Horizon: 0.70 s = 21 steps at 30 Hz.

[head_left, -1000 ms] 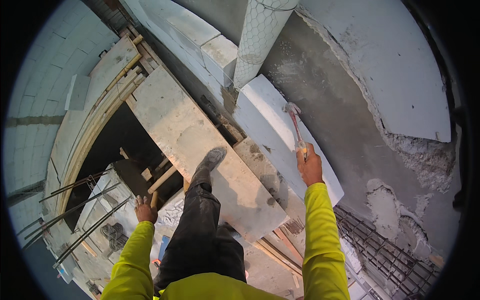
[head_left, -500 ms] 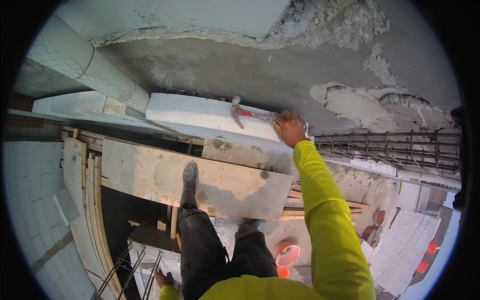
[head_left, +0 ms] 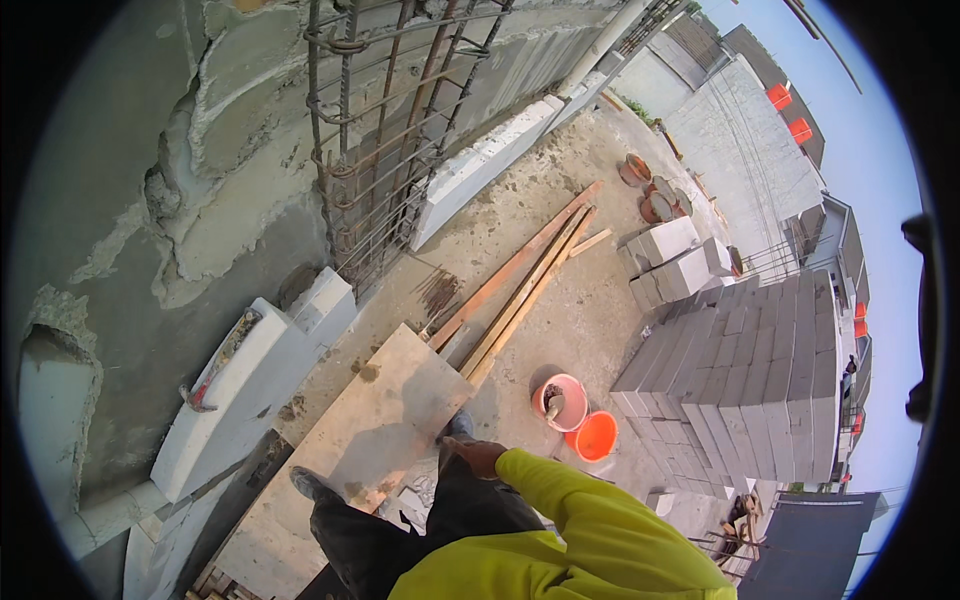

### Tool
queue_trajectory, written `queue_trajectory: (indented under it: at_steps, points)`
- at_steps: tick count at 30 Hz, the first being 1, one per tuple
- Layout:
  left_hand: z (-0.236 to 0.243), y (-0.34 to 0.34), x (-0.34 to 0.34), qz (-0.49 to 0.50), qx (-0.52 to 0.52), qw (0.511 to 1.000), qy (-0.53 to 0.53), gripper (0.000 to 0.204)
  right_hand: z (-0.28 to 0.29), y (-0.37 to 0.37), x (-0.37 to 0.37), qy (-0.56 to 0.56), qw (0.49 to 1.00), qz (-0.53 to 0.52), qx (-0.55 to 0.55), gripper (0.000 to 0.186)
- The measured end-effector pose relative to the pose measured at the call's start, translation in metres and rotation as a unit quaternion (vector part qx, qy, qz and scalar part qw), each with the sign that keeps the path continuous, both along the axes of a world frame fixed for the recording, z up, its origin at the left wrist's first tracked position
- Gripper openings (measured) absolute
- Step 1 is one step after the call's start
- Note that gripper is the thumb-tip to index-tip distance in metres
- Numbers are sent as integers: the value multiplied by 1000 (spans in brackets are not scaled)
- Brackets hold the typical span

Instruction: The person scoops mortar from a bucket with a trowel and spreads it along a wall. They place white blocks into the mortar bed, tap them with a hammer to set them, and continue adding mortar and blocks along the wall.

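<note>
My right hand [head_left: 482, 459] hangs low in front of my right knee, its wrist coming out of a bright yellow sleeve. Its fingers blend into the dark trousers, so I cannot make out how they are bent. A claw hammer [head_left: 202, 395] with a red and grey handle lies along the top of a low white block wall [head_left: 262, 352] on the left, well away from that hand. My left hand is out of the picture.
My boots are on and beside a plywood board [head_left: 345, 440]. Wooden planks [head_left: 515, 290] lie ahead. A pink bucket [head_left: 568, 405] holding a trowel and an orange bucket [head_left: 597, 437] stand on the right, before stacked grey blocks [head_left: 735, 370]. Upright rebar [head_left: 385, 120] rises against the wall.
My right hand has let go of the hammer, leaving it on the white block wall, and has dropped to my knee. The view has swung right; my left hand has gone from sight.
</note>
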<state>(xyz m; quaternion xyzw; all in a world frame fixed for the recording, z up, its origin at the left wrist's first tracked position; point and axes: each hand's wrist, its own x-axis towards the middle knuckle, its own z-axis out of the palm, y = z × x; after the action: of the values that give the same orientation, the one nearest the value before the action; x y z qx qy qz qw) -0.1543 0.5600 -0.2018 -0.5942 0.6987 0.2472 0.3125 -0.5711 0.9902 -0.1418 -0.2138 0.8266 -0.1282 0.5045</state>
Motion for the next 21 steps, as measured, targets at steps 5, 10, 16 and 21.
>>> queue_trajectory:
  at_steps: [5,10,16,21]
  points:
    - [49,-1,-109,-171,-90,978,84,68,21,289,98,-8,948,-229,223,53]
    - [93,51,-230,-232,-99,960,122,67,12,374,213,42,847,-501,172,64]
    - [91,111,-275,-355,-58,921,148,64,-7,307,228,-65,857,-500,103,55]
    - [61,97,-301,-493,-28,868,51,62,-11,296,208,-12,797,-603,26,53]
